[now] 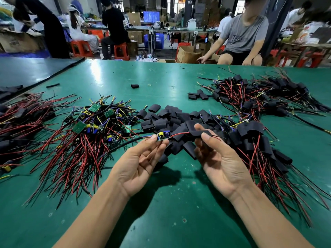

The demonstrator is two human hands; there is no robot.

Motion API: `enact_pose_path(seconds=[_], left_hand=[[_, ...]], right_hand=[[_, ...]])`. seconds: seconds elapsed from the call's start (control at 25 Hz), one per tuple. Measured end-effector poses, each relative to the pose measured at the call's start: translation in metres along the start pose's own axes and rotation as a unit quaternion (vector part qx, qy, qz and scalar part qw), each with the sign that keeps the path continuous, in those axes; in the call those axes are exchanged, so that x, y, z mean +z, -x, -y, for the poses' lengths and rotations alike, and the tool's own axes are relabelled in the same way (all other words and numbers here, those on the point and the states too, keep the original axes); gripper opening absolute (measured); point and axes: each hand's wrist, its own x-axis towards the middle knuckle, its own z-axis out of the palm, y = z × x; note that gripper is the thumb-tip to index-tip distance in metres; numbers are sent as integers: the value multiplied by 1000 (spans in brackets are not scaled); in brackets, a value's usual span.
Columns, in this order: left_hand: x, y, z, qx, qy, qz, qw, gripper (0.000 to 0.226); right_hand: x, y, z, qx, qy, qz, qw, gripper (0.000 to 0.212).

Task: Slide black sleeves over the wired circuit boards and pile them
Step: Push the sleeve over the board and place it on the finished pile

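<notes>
Two hands are raised palm-up over the near middle of the bench (161,203). The left hand (141,158) pinches a small board (162,136) between thumb and fingertips, with the board's yellow and blue parts facing up, just past the fingertips. The right hand (220,158) pinches a flat black sleeve (199,133) between thumb and forefinger, level with the board and a little apart from it. A red wire (179,134) runs from the board's right end into the sleeve, and its tip shows beyond the right thumb. The board itself is outside the sleeve. A black cable trails from the board's left end down onto the bench.

Directly behind both hands lies a heap of loose sleeves (170,119). Left of the left hand is a tangle of bare boards (93,122) with red, black and yellow leads spread toward the near edge. Just right of the right hand sits a sleeved pile (254,136), its wires fanning toward the near right. A far pile (259,93) of sleeved boards lies further back on the right, with a few spare sleeves beside it. More sleeved, red-wired pieces lie at the far left. Beyond the bench a person in a grey shirt (243,33) sits facing it.
</notes>
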Motion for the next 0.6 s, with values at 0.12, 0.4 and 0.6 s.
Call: enact_pose_path(seconds=[0.12, 0.4, 0.6], left_hand=[[2, 2, 8, -23, -5, 13, 1000, 21], [2, 1, 7, -28, -37, 2, 999, 17], [1, 4, 6, -44, -62, 2, 997, 9]], right_hand=[[2, 0, -9, -7, 42, 7, 999, 81], [6, 2, -15, -36, 69, -4, 997, 62], [7, 3, -14, -38, 70, -10, 997, 60]])
